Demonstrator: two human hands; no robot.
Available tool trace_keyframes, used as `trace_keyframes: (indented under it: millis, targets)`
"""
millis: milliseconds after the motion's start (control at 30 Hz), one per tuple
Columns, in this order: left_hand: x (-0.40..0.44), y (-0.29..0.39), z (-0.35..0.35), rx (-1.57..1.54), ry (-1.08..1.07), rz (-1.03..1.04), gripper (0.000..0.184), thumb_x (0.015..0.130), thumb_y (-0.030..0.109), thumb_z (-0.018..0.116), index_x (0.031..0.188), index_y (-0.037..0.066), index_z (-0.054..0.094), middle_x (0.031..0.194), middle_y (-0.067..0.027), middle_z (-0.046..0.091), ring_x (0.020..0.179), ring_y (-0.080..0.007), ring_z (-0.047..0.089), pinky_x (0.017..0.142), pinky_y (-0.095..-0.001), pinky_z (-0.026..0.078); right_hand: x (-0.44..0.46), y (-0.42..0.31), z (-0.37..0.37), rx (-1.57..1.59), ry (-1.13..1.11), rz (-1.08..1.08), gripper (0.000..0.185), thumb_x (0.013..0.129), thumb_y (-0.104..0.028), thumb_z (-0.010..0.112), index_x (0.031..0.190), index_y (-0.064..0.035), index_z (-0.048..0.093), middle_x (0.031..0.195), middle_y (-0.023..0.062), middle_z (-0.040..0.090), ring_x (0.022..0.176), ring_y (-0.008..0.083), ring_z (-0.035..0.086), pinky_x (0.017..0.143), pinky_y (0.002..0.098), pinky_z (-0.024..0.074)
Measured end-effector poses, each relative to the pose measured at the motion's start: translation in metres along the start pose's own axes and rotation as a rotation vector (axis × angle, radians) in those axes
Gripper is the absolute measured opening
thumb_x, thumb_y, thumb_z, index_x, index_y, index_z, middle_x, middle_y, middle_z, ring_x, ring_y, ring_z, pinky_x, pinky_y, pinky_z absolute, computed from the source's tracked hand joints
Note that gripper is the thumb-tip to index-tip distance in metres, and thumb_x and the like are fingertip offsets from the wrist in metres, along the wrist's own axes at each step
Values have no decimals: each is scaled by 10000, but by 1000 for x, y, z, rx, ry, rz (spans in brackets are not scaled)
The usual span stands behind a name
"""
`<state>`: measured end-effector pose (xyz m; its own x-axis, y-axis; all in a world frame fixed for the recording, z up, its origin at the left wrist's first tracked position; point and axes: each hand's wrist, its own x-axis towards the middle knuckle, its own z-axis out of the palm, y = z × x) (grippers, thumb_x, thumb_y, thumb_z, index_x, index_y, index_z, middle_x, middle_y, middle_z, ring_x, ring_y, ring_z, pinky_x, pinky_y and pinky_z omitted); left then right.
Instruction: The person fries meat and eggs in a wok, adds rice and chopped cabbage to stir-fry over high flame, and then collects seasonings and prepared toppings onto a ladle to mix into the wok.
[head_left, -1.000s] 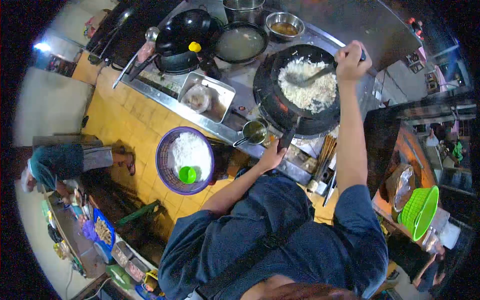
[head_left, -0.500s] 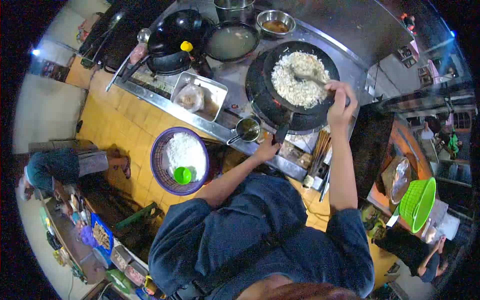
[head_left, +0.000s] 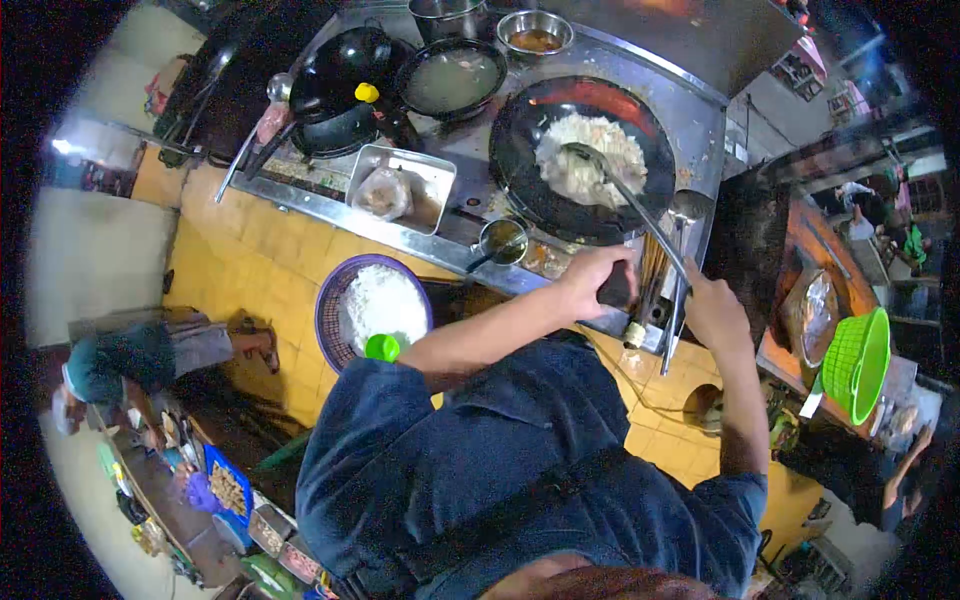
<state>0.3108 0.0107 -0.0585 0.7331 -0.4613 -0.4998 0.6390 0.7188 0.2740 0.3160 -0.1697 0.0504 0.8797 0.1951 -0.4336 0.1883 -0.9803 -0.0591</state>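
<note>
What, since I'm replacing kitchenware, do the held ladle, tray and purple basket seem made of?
Held ladle: metal, likely steel; grey sheen along its shaft.
Tray: metal, steel or aluminium; silvery, shiny.
Purple basket: probably plastic; uniform colour, lattice wall.

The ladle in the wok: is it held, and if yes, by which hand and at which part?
Yes. The right hand holds the ladle by its long handle, toward the end away from the white food.
</note>
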Motion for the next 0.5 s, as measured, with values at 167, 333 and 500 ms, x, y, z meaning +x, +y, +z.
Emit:
trace_keyframes:
  millis: [167, 333, 500]
  targets:
    - [-1, 30, -44, 242, 136, -77, 158, 840, 171, 532, 719, 69, 534, 599, -30, 520, 530, -124, 514, 500, -258, 431, -10, 16, 22, 75, 29, -190, 553, 762, -87, 495, 1300, -152, 385, 782, 261, 570, 745, 421, 569, 699, 475, 466]
    - [-65, -27, -23, 565, 186, -52, 122, 822, 197, 535, 781, 83, 541, 606, -40, 507, 516, -145, 529, 486, -282, 450, -14, -9, 46, -33, 140, -35, 598, 762, -21, 465, 1329, -164, 341, 710, 238, 564, 659, 414, 578, 613, 469, 481]
    - [-19, 22, -56, 501, 106, -82, 122, 819, 159, 532, 828, 41, 563, 600, -45, 534, 527, -146, 541, 506, -288, 470, -20, -12, 71, 9, 101, 10, 610, 780, 2, 430, 1353, -147, 283, 750, 245, 574, 688, 397, 598, 616, 461, 497]
